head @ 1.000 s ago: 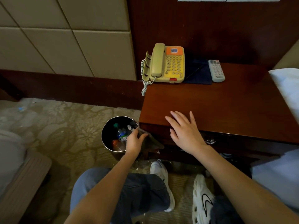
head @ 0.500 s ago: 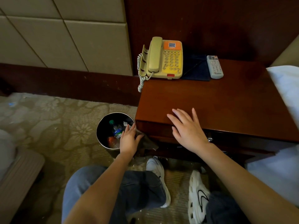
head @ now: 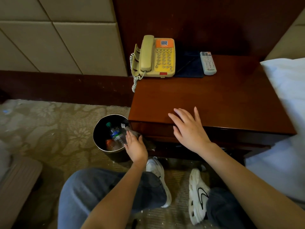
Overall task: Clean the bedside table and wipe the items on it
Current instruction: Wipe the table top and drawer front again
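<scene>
The dark wooden bedside table (head: 214,100) fills the right of the head view. At its back stand a yellow corded telephone (head: 156,57), a dark blue pad (head: 188,65) and a white remote control (head: 208,63). My right hand (head: 189,131) lies flat on the table's front edge, fingers spread, holding nothing. My left hand (head: 136,146) is low at the table's front left corner, over the rim of the waste bin (head: 99,139), gripping a dark grey cloth (head: 149,142) that hangs against the table's front.
The round metal bin holds a plastic bottle (head: 116,134) and other rubbish. White bedding (head: 287,83) lies at the right and a padded wall panel behind. My knees and white shoes (head: 198,195) are on the patterned carpet, which is strewn with small scraps.
My left hand has shifted slightly toward the bin with the cloth, its fingers now stretched over the rim. My right hand stays on the table edge. The view has tilted down a little.
</scene>
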Motion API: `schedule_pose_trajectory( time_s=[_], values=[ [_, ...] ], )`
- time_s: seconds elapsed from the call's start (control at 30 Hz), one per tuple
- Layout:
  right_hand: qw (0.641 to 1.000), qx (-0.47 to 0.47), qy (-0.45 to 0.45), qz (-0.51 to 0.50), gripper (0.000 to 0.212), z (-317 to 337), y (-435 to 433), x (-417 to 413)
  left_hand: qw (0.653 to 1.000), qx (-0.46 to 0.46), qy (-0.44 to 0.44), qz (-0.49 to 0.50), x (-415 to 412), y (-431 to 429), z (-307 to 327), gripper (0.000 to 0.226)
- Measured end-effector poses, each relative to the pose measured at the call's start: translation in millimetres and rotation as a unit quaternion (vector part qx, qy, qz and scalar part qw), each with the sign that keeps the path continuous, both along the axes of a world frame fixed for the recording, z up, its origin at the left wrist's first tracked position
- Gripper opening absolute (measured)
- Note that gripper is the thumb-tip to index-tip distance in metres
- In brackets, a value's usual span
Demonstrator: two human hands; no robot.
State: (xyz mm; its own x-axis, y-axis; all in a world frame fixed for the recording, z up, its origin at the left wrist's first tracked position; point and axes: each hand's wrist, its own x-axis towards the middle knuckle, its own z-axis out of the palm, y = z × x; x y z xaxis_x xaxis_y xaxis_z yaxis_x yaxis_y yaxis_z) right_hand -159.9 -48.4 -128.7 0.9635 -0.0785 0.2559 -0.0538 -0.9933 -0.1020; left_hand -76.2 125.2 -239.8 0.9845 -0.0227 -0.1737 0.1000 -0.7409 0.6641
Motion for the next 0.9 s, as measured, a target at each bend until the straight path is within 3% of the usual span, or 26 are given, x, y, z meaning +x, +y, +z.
schedule_pose_trajectory(
  time_s=[0.13, 0.3, 0.63, 0.9],
  values=[
    [0.999, 0.019, -0.007, -0.033, 0.045, -1, -12, -8, 1.000, 0.029, -0.010, 0.006, 1, 0, 1, 0.051],
    [0.999, 0.020, -0.020, -0.031, 0.044, 0, -23, -21, 0.995, 0.003, -0.096, 0.002, -22, -10, -9, 0.037],
    [0.996, 0.011, -0.030, -0.085, 0.043, 7, -78, -67, 0.954, 0.127, -0.155, -0.224, -82, -60, -15, 0.046],
    [0.990, 0.011, -0.011, -0.138, 0.042, 4, -115, -105, 0.923, 0.158, -0.160, -0.312, -117, -108, -2, 0.051]
  ],
)
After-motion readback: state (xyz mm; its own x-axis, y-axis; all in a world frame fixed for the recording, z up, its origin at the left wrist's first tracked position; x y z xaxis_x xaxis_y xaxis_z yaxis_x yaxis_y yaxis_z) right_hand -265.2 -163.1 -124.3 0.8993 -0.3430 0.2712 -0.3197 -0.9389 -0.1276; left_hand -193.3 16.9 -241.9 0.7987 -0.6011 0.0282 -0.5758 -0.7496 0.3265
